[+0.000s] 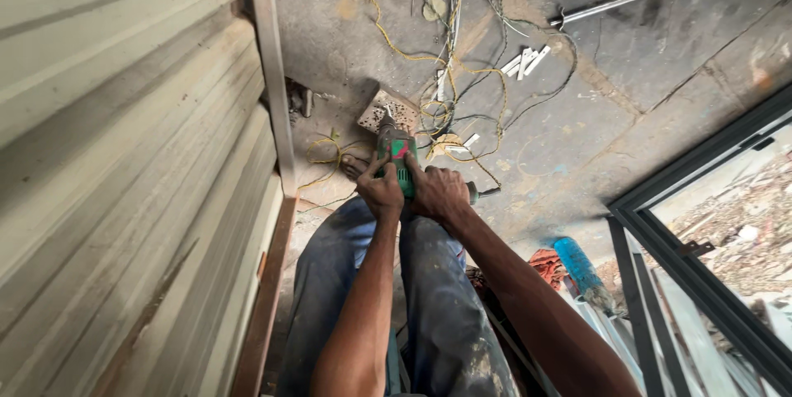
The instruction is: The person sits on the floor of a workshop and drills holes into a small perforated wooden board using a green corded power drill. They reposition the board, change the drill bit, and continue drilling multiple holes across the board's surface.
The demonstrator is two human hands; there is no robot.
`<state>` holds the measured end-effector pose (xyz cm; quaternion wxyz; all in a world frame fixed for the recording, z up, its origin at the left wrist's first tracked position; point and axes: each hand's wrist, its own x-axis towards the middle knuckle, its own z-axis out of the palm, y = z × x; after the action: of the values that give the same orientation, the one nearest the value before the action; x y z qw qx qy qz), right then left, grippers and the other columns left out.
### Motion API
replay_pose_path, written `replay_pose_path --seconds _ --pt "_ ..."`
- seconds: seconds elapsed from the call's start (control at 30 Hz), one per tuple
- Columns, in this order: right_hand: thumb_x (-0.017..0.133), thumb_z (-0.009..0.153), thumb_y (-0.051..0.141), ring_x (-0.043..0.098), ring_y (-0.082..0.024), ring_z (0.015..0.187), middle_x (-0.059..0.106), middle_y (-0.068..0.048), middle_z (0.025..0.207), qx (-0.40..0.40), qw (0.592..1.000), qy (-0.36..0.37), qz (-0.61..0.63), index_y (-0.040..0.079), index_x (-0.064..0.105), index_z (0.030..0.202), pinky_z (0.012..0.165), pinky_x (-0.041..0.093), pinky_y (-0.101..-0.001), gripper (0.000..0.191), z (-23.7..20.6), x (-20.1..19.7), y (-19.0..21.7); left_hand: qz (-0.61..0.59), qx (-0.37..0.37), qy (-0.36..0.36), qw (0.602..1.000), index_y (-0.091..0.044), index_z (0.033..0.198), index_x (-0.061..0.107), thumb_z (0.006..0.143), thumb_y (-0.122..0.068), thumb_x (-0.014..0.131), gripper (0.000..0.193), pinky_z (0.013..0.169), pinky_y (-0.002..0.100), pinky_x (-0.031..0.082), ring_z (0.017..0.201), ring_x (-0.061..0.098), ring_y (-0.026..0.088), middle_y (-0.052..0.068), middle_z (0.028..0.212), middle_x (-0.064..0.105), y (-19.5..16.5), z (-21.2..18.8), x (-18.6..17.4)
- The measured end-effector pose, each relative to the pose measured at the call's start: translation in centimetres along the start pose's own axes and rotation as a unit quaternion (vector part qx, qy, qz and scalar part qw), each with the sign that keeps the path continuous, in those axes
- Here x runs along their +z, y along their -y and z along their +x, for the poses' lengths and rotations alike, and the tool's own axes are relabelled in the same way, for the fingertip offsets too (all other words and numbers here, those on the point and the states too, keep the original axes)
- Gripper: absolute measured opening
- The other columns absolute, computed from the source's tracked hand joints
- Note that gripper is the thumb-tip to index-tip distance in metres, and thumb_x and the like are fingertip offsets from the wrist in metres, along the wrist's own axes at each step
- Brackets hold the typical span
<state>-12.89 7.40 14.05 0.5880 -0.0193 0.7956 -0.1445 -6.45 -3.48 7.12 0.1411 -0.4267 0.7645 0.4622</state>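
A: What've both hands got rn?

B: From my feed, left hand point(380, 191) and right hand point(440, 192) are both clenched around a green power drill point(399, 158) w/ a red patch on its body. Left grips the near-left side, right wraps the right side by the black side handle point(483, 192) sticking out.

A: Where's the drill sitting?

B: Held pointing down at the concrete floor point(643, 59), above the knees in paint-stained blue trousers point(445, 306). Its nose end meets a small perforated metal plate point(384, 108) lying on the floor; can't tell if the bit is touching.

A: Anything around it?

B: Yellow cord point(388, 38) loops across the floor just beyond the drill, tangled w/ dark and white wires. White short strips point(525, 61) lie farther off, a long metal bar point(615, 1) beyond them. Corrugated shutter point(124, 158) fills the left side. Dark metal frame point(701, 170) on the right, blue roller-like tube point(577, 265) near its base.
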Motion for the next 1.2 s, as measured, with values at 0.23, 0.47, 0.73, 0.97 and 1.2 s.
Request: replay_pose_path --seconds 0.23,0.47,0.73,0.97,1.2 --pt "0.080 0.073 0.034 0.071 -0.044 0.092 0.070 -0.024 0.105 -0.013 1.000 -0.026 0.009 0.024 0.030 0.159 0.081 0.056 -0.0547 0.100 -0.2 -0.2 0.2 -0.020 -0.007 0.008 1.000 0.002 0.110 0.078 0.083 -0.018 0.064 0.036 0.094 0.038 0.055 0.111 0.072 0.035 0.026 0.127 0.069 -0.3 -0.2 0.0" --pt "0.079 0.073 0.031 0.071 -0.043 0.094 0.070 -0.024 0.104 -0.003 1.000 -0.009 0.000 0.025 0.027 0.162 0.083 0.056 -0.0537 0.103 -0.5 0.4 0.2 0.005 -0.028 0.024 0.999 -0.001 0.112 0.077 0.084 -0.019 0.062 0.037 0.092 0.038 0.056 0.105 0.075 0.034 0.024 0.120 0.074 0.0 -0.6 -0.4" --pt "0.080 0.071 0.033 0.070 -0.042 0.098 0.070 -0.023 0.106 -0.023 0.999 -0.028 -0.012 0.023 0.029 0.160 0.084 0.055 -0.0530 0.102 -0.4 0.4 -0.1 -0.010 0.042 0.008 0.999 0.004 0.111 0.077 0.085 -0.016 0.062 0.036 0.095 0.040 0.056 0.110 0.073 0.036 0.029 0.126 0.069 0.5 -0.7 -0.1" --pt "0.082 0.070 0.039 0.069 -0.043 0.096 0.070 -0.024 0.103 -0.036 0.999 -0.036 -0.015 0.022 0.030 0.158 0.084 0.054 -0.0542 0.104 -0.3 -0.2 -0.5 -0.013 0.030 0.000 0.999 0.005 0.112 0.076 0.085 -0.014 0.061 0.037 0.095 0.039 0.056 0.111 0.073 0.037 0.030 0.124 0.070 0.0 -0.9 0.5" --pt "0.077 0.076 0.033 0.071 -0.042 0.094 0.070 -0.022 0.103 -0.044 0.998 -0.024 -0.026 0.021 0.029 0.162 0.081 0.056 -0.0534 0.099 -0.4 0.6 -0.7 -0.038 0.023 -0.006 0.999 0.006 0.112 0.075 0.084 -0.015 0.060 0.038 0.097 0.040 0.055 0.112 0.073 0.036 0.029 0.125 0.070 0.7 -1.3 0.2"
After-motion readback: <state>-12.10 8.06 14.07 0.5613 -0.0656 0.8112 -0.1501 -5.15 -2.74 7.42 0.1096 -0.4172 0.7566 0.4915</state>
